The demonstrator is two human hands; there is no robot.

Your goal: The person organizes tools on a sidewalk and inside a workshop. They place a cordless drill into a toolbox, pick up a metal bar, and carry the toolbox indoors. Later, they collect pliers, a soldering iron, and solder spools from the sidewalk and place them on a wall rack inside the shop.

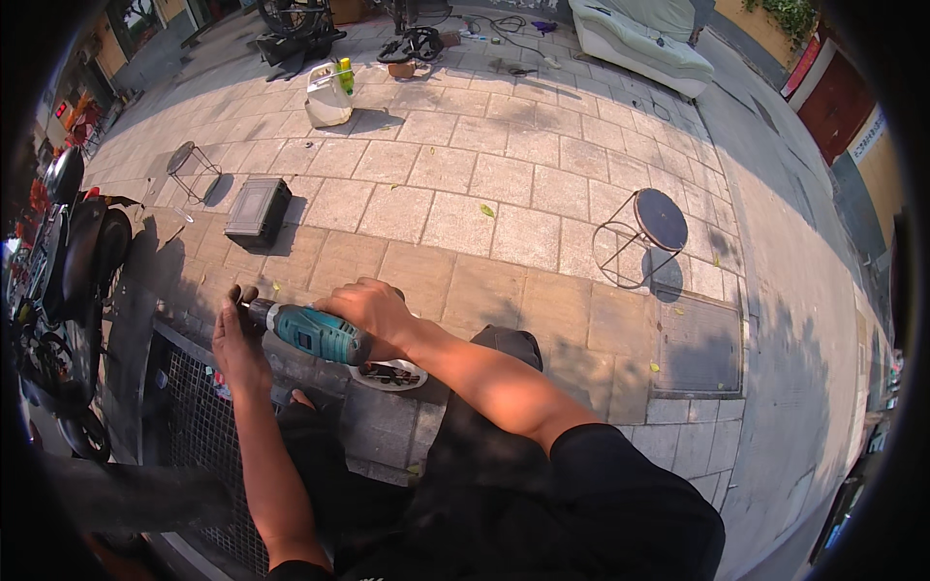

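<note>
A teal and black cordless drill lies level in front of me, its chuck pointing left. My right hand is wrapped round its grip from the far side. At the chuck end, my left hand has its fingers bent up around the drill's nose. Two small rounded brown shapes show at those fingertips, and I cannot tell what they pinch. Partly under the drill and my right wrist, a white dish holds dark, slender pieces that are too small to name.
Ahead on the paving are a black case, a wire-legged stool and a white container. A round dark-topped stool stands right. A motorcycle is at left, a metal grating below it, a pale sofa far back.
</note>
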